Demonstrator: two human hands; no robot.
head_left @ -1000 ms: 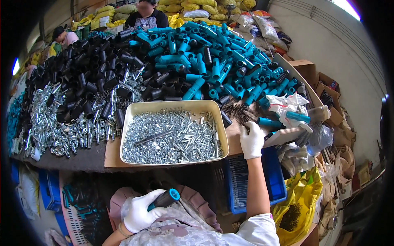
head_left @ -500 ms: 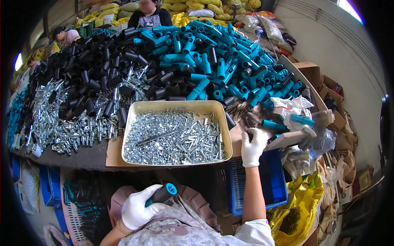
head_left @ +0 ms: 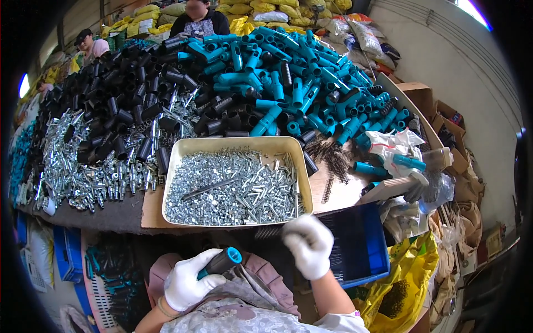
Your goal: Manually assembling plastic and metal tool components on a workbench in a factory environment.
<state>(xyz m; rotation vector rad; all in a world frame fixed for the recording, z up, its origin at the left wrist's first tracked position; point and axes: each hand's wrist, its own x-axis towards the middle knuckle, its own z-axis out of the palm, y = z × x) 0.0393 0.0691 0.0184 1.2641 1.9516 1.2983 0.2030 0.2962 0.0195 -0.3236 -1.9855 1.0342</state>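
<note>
Low over my lap, my left hand (head_left: 191,282), in a white glove, is wrapped round a black tube with a teal inner sleeve (head_left: 220,263); its open end tilts up to the right. My right hand (head_left: 308,246), also gloved and blurred by motion, is closed just below the tray's front right corner. A dark coil spring (head_left: 268,232) sticks out leftward from its fingers. Directly ahead stands a cream tray (head_left: 308,191) of small metal nuts and pins, with a longer metal rod lying across them. More coil springs (head_left: 336,161) lie in a heap right of the tray.
Black tubes (head_left: 125,83) and teal pipe-like parts (head_left: 277,83) are piled high behind the tray. Metal fittings (head_left: 66,161) cover the left side. A blue crate (head_left: 363,238) and a yellow sack (head_left: 408,272) stand at the right. Two co-workers (head_left: 200,22) (head_left: 94,47) are across the table.
My right hand has come back from the spring heap toward my lap, bringing a spring with it. Some springs now trail nearer the table's front. My left hand stays nearly still with the tube.
</note>
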